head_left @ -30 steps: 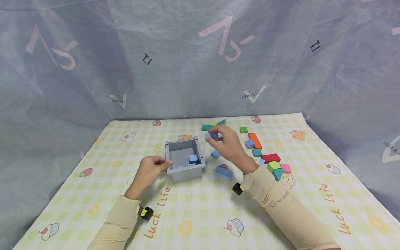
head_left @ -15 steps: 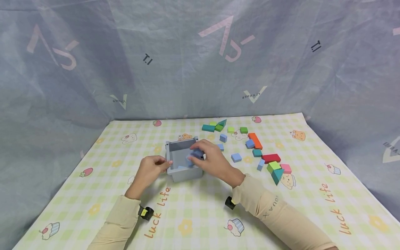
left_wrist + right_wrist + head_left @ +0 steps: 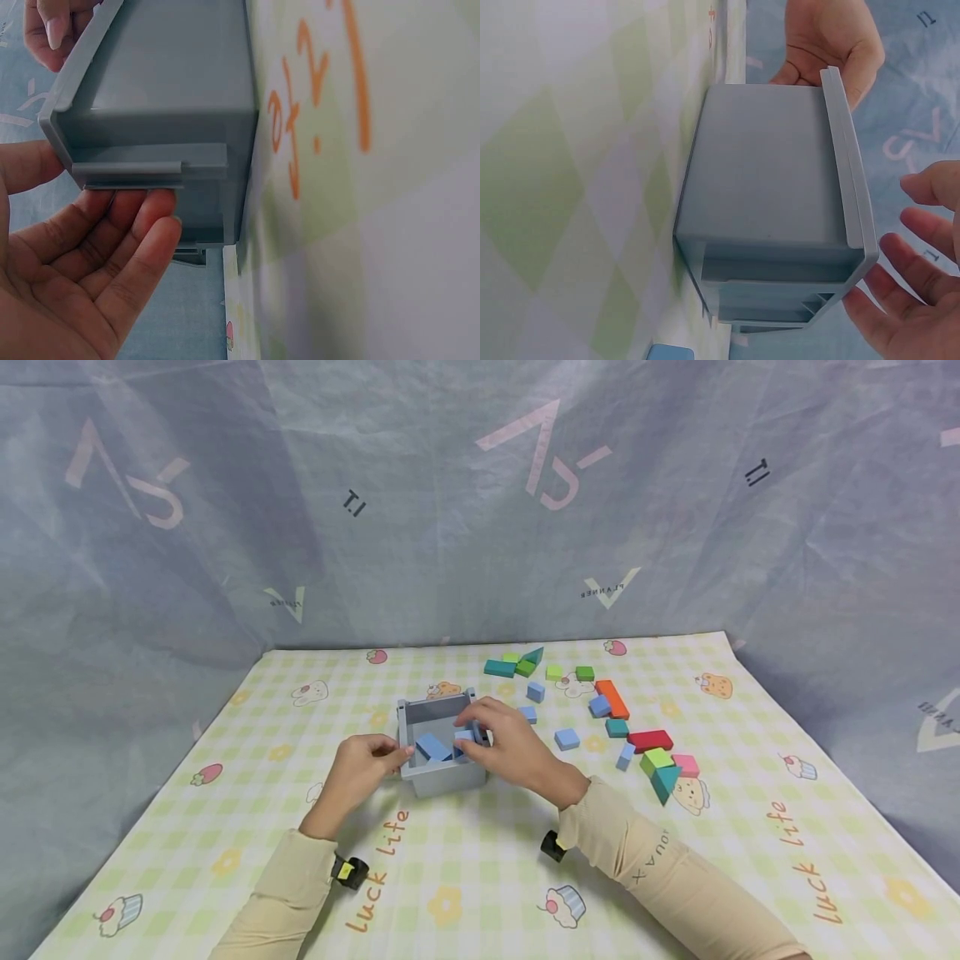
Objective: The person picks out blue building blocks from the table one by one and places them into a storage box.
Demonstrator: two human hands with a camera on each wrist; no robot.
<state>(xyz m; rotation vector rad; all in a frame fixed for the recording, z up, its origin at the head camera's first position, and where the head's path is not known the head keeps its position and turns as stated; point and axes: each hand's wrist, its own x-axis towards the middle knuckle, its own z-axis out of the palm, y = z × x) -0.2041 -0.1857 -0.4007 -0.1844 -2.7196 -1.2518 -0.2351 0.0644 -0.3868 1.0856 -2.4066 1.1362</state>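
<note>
– While our left hand (image 3: 362,767) pinches the box (image 3: 448,782) by its rim at mid-frame, what is our right hand (image 3: 516,746) doing?
– Its fingers are loosely spread over the box's right side, holding nothing.
– And the blocks (image 3: 432,747)?
– Blue ones lie inside, others right of centre. We'd do well to brace the rim and let go low, so nothing bounces.
</note>
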